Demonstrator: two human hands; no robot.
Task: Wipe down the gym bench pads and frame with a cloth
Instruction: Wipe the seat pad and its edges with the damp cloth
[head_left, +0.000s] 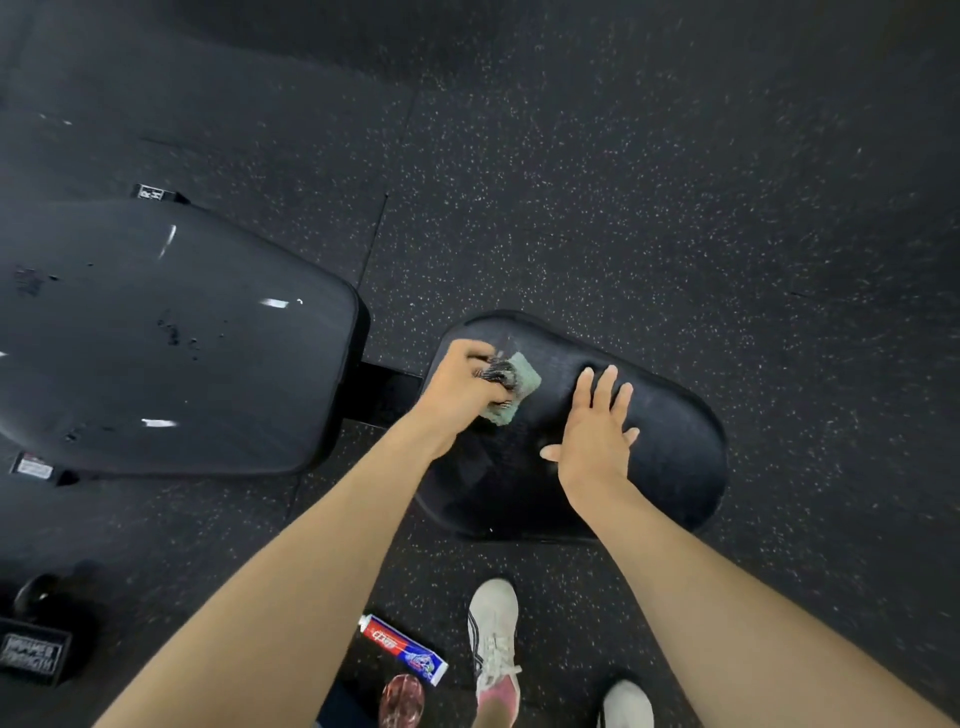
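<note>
Green cloth (522, 382) gripped in left hand (460, 392) on pad (675, 457); right hand (595, 436) flat beside; tube (402, 648) on floor (623, 182)

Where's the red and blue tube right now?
Head view, bottom centre: the red and blue tube lies on the floor, just left of a white shoe.

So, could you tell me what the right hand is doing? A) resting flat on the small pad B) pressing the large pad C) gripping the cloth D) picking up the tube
A: the right hand lies with straight fingers on the small pad, while the left hand grips the cloth.
</note>
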